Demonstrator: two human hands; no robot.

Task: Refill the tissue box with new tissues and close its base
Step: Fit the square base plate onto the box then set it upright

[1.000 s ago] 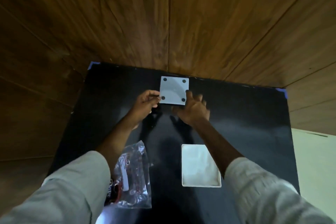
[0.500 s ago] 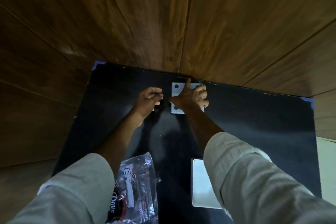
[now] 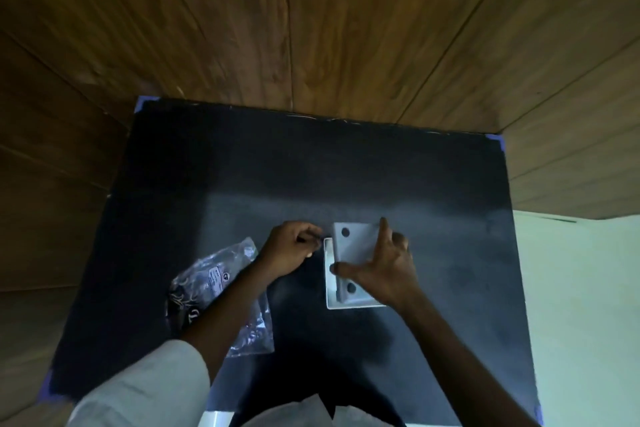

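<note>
- Head view, centre of the frame: a white tissue box (image 3: 333,288) is seen lying on a black table (image 3: 346,184), its opening turned up, and only its left and lower edges are left uncovered.
- A pale base panel (image 3: 356,244) with dark round pads is laid over the box, offset to the upper right, so the base is judged not yet closed.
- The right hand (image 3: 384,270) is spread flat over the panel, the thumb stretched to its left edge and the forefinger to its upper edge; this hold is presumably used to steer the panel into line with the box walls.
- The left hand (image 3: 291,251) is curled just beside the box's upper left corner, the fingertips pinched together; whether the rim is actually gripped cannot be told, though steadying is the likely purpose.
- Lower left of centre: a crinkled clear plastic packet (image 3: 214,284) is left on the table, partly hidden under the left forearm.
- Whether tissues are already inside the box cannot be told.
</note>
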